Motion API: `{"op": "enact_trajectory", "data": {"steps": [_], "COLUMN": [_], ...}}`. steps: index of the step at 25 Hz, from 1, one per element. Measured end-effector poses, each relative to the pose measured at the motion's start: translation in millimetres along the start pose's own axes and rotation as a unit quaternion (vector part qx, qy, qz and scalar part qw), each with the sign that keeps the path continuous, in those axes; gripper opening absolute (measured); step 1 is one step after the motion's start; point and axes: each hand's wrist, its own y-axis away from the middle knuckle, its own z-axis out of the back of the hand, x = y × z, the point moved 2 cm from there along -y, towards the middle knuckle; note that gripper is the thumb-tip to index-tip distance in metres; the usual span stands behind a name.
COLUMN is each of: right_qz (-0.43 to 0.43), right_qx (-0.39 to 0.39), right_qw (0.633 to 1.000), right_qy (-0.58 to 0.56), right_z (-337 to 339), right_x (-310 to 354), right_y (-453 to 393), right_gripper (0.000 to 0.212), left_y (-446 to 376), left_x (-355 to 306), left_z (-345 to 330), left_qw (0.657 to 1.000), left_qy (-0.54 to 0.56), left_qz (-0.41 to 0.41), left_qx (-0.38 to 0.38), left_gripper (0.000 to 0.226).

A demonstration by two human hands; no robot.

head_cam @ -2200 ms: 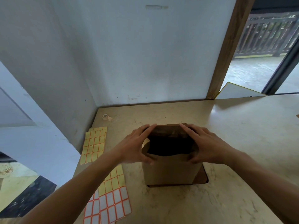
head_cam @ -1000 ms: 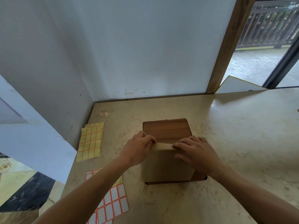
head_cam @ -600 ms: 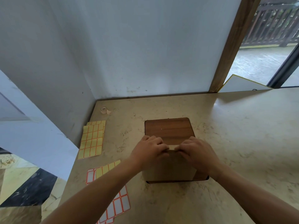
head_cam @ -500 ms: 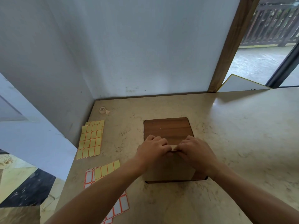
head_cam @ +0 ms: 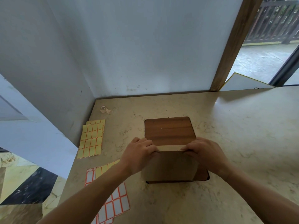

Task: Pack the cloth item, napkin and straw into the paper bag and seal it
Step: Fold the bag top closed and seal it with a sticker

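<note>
A brown paper bag (head_cam: 171, 167) stands upright on a dark wooden board (head_cam: 169, 130) in the middle of the counter. Its top is folded flat into a narrow pale strip. My left hand (head_cam: 140, 155) pinches the left end of that fold. My right hand (head_cam: 202, 151) pinches the right end. The cloth item, napkin and straw are not visible; the bag's inside is hidden.
A yellow label sheet (head_cam: 91, 140) lies at the counter's left edge. A white and yellow label sheet (head_cam: 111, 199) lies near my left forearm. A small tape roll (head_cam: 103, 109) sits in the back left corner. Walls close the back and left.
The bag's open mouth has been pressed shut and folded down. My hands met at the middle of the fold, then slid apart to its two ends.
</note>
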Motion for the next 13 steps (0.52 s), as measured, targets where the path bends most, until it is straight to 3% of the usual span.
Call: {"op": "enact_trajectory", "data": {"steps": [4, 9, 13], "right_qz": [-0.038, -0.068, -0.072], "right_qx": [-0.008, -0.065, -0.098], "right_qw": [0.999, 0.989, 0.983], "right_qy": [-0.038, -0.116, -0.141], "right_z": [2.6, -0.1, 1.2], "right_x": [-14.4, -31.5, -33.1], "right_y": [7.3, 17.2, 21.7], "right_gripper": [0.019, 0.021, 0.020], "left_y": [20.9, 40.2, 37.4], "left_x": [24.7, 35.8, 32.0], "left_z": [2.3, 1.8, 0.2], "left_qw": [0.999, 0.989, 0.979], "left_qy": [0.016, 0.071, 0.081], "left_qz": [0.043, 0.122, 0.176], "left_qx": [-0.004, -0.037, -0.058], "left_gripper": [0.033, 0.007, 0.006]}}
